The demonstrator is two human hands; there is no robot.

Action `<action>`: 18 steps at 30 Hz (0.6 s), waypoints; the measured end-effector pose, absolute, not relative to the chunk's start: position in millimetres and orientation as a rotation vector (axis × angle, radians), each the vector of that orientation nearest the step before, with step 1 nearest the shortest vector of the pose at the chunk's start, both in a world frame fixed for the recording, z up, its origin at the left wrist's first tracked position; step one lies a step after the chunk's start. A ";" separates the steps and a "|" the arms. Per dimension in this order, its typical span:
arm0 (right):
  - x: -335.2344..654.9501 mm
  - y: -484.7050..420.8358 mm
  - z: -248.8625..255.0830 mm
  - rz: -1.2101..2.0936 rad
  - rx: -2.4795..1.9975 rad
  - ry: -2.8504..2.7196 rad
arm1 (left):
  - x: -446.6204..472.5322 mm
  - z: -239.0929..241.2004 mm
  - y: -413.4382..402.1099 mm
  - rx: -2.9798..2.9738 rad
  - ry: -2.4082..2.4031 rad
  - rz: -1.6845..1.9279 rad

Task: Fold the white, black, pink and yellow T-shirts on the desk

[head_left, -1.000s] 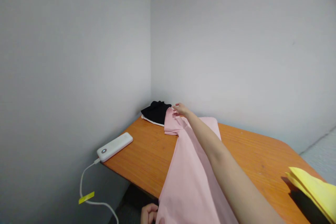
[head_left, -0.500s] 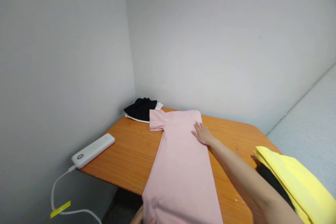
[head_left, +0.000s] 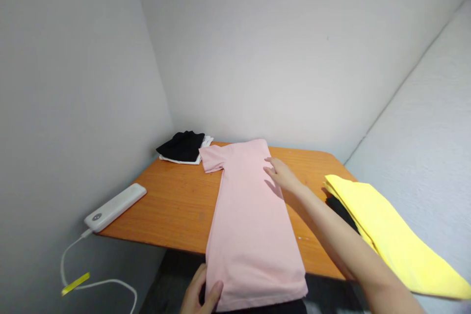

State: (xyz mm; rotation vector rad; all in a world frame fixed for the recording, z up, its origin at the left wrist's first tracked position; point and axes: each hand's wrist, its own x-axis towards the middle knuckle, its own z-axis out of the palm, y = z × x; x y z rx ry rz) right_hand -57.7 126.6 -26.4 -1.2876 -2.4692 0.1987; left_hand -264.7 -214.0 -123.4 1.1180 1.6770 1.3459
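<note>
Orange table (head_left: 176,206) under pink shirt (head_left: 250,221), power bank (head_left: 115,206)

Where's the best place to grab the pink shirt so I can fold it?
Probably the near hem of the pink shirt, which hangs off the table edge. Come from the near side, where the left hand already pinches that corner. The cloth lies flat elsewhere, with the right hand at its far right edge.

a white power bank (head_left: 115,206) is lying near the orange table's (head_left: 176,206) left edge — black and white folded clothes (head_left: 182,147) are sitting in the corner, yellow cloth (head_left: 386,233) is lying rightward.
</note>
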 end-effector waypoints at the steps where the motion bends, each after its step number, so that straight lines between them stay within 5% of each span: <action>1: -44.8 102.0 -21.4 0.235 -1.250 -2.457 | -267.5 -123.3 -216.7 1.150 1.654 1.328; 10: 68.0 -119.3 -35.9 0.383 -1.051 -2.580 | -266.7 -103.6 -223.4 0.947 1.501 1.237; 18: 56.7 -147.1 -87.3 0.229 -0.957 -2.429 | -261.6 -94.2 -225.5 0.816 1.448 1.280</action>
